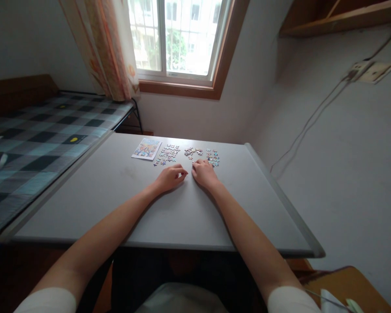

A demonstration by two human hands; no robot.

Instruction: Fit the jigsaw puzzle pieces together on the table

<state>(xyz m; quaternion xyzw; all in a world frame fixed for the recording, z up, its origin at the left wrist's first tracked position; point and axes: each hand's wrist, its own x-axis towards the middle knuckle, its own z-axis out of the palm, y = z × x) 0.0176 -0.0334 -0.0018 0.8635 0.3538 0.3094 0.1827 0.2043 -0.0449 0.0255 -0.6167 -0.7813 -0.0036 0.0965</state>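
My left hand (172,177) rests on the grey-white table (182,213) with its fingers curled and thumb and forefinger brought together. Anything held between those tips is too small to make out. Close by on the right, my right hand (204,173) lies palm down with bent fingers, its tips at the near edge of the jigsaw pieces. What its fingertips hold, if anything, is hidden. Beyond the hands, jigsaw pieces form a spread-out group (170,153) at left, a heaped pile (193,151) in the middle and another spread group (213,155) at right, partly behind my right hand.
A printed picture sheet (146,149) lies left of the pieces. A bed with a checked cover (52,130) runs along the table's left side. At the back are a window (189,39) and a curtain (109,48). A cable (309,115) hangs from a wall socket at right.
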